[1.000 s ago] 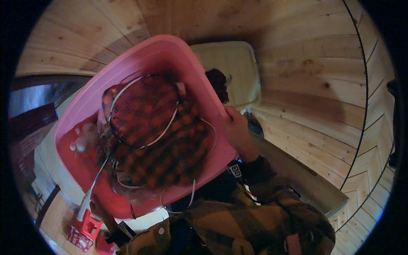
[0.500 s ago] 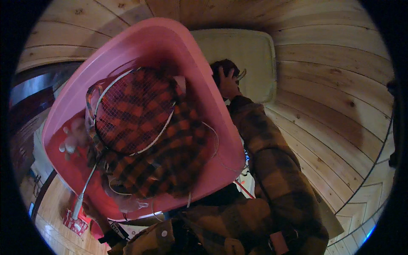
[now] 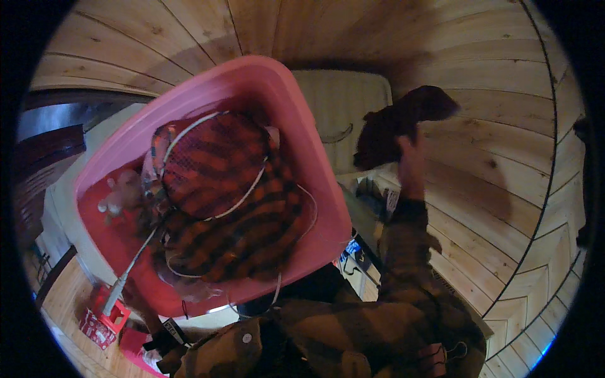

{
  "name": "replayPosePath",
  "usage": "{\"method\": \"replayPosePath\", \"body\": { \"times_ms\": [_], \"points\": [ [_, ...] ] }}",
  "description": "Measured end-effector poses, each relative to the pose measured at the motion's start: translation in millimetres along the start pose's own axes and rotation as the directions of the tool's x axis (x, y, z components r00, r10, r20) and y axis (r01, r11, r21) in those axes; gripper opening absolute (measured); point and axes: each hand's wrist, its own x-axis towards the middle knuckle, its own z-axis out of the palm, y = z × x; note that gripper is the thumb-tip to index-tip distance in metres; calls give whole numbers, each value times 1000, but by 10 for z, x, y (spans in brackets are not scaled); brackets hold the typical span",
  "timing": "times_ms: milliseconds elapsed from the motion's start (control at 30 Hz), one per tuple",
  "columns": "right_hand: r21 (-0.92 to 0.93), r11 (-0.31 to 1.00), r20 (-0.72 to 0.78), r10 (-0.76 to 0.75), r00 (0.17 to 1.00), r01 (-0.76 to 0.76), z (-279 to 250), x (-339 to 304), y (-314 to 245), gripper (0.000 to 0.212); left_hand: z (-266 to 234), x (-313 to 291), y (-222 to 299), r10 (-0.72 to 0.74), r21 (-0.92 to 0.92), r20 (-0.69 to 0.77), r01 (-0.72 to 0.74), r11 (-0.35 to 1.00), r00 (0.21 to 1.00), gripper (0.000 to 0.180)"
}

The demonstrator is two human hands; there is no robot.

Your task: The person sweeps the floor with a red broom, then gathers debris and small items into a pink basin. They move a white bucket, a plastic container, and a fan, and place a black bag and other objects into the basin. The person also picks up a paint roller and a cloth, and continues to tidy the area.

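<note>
A pink tub (image 3: 331, 183), tilted in front of me, holds a badminton racket (image 3: 252, 192), a red-and-black plaid cloth (image 3: 233, 252), a pale plush toy (image 3: 120, 195) and a thin white cable (image 3: 314, 208). The racket's shaft and grip stick out over the tub's lower-left edge. At that edge my left hand (image 3: 140, 307) grips the rim, its fingers mostly hidden in shadow. To the tub's right, my right hand (image 3: 411, 157) is closed on a dark maroon cloth (image 3: 394, 126), held up with its far end flung right. Motion blurs that hand.
Behind the tub lies a cream lid-like panel (image 3: 359, 94) with a curved strip (image 3: 339, 135) on it. Wood planks (image 3: 479, 164) stretch along the back and right. A red box (image 3: 97, 327) is on the floor at lower left, beside a dark cabinet (image 3: 57, 157).
My right hand has lifted the dark cloth off the cream panel and swung it to the right. The view has shifted, and the curved strip now shows uncovered.
</note>
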Motion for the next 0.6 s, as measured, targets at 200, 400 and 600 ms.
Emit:
{"method": "replayPosePath", "body": {
  "times_ms": [200, 400, 600],
  "points": [
    [98, 939, 370, 273, 888, -329, 870, -681, 101, 52, 55, -160, 121, 16, -240, 51, -3, 971, 999, 44],
    [186, 898, 414, 296, 861, -398, 997, -582, -118, 42, 39, -271, 530, -2, -93, 39, 5, 996, 999, 41],
    [103, 948, 277, 262, 924, -300, 380, -562, -430, 40, 35, -541, 1290, 127, -307, 135, -80, 948, 983, 37]
  ]
}}
